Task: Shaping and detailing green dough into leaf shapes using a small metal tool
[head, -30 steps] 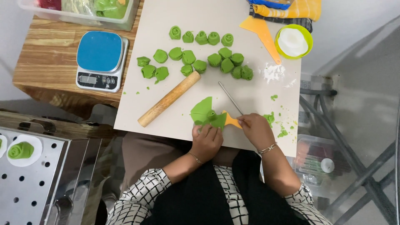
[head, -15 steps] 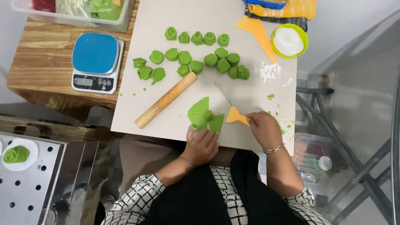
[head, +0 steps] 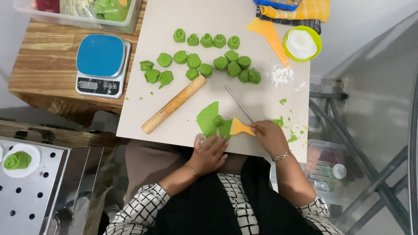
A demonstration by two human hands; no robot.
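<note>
A flat sheet of green dough (head: 208,119), cut into wedge-like segments, lies near the front edge of a beige work mat (head: 209,93). My right hand (head: 269,136) holds a small orange scraper (head: 240,127) whose blade rests against the right side of the dough. My left hand (head: 211,152) rests at the mat's front edge, fingertips touching the dough's lower rim. A small dough lump sits at the sheet's centre.
A wooden rolling pin (head: 174,104) lies diagonally left of the dough, a thin metal rod (head: 238,103) to its right. Several shaped green dough pieces (head: 204,61) sit at the back. A blue kitchen scale (head: 100,64), a green-rimmed bowl (head: 302,43), a second orange scraper (head: 269,36) and a perforated steel tray (head: 30,182) surround the mat.
My right hand has brought the scraper in against the dough's right side. My left hand stays on the lower edge of the dough.
</note>
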